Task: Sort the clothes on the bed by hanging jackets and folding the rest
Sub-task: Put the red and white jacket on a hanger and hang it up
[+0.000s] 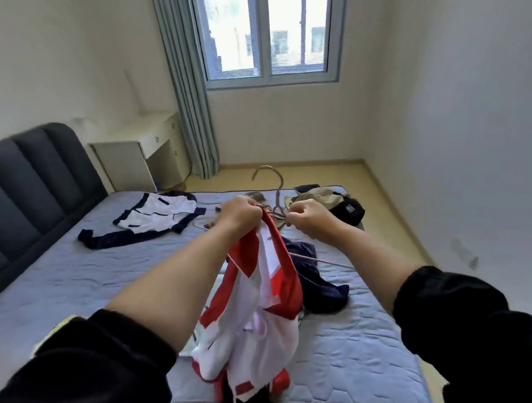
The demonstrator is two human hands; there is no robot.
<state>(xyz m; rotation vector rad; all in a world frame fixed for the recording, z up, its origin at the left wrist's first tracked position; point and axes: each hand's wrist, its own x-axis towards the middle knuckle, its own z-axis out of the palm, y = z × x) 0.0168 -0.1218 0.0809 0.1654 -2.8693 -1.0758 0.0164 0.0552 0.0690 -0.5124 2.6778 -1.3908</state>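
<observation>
The left hand is gripping the red-and-white jacket at its collar, fingers curled tight, holding it up above the bed. The right hand is pinching the hanger just beside that collar. A navy garment is lying on the bed beneath them, and a navy-and-white jacket is lying spread near the bed's headboard.
</observation>
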